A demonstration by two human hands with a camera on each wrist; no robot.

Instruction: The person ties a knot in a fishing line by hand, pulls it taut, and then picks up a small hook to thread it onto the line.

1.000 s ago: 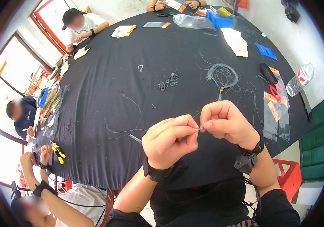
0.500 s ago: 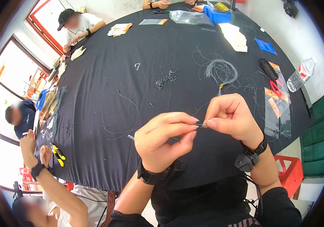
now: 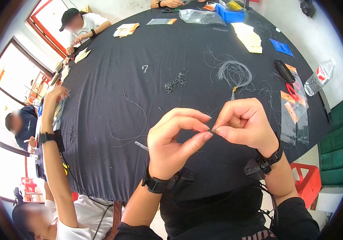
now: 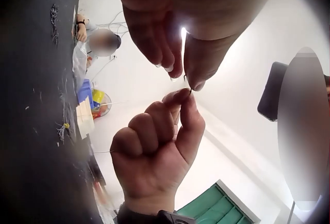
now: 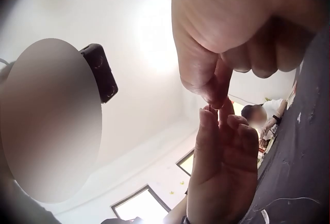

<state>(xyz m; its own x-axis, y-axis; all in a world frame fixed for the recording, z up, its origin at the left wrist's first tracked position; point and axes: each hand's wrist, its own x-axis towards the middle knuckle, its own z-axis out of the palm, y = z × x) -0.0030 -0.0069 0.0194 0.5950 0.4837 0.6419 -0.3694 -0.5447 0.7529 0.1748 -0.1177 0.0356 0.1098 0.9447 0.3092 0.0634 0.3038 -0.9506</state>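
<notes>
In the head view the left hand (image 3: 175, 140) pinches a tiny dark hook (image 3: 211, 131) between thumb and index finger, its other fingers raised. The right hand (image 3: 246, 126) holds the hook's other end between thumb and forefinger, its remaining fingers curled in. Both sets of fingertips nearly meet. From the left wrist, the thin dark hook (image 4: 191, 90) shows between the tips of the left hand (image 4: 180, 23) above and the right hand (image 4: 154, 152) below. A fine line (image 4: 103, 152) runs out beside the right hand.
On the black table (image 3: 99, 100) lie a pile of hooks (image 3: 175, 82), a tied coil of clear line (image 3: 235, 76), a loose strand (image 3: 145, 116), red scissors (image 3: 291, 91) and plastic packets (image 3: 288, 128). A bottle (image 3: 319, 78) stands at the right edge. Other people sit around the table.
The left hand's fingers have spread and lifted off the thumb somewhat, and the hands stay fingertip to fingertip. The person at lower left has stretched an arm across the table edge.
</notes>
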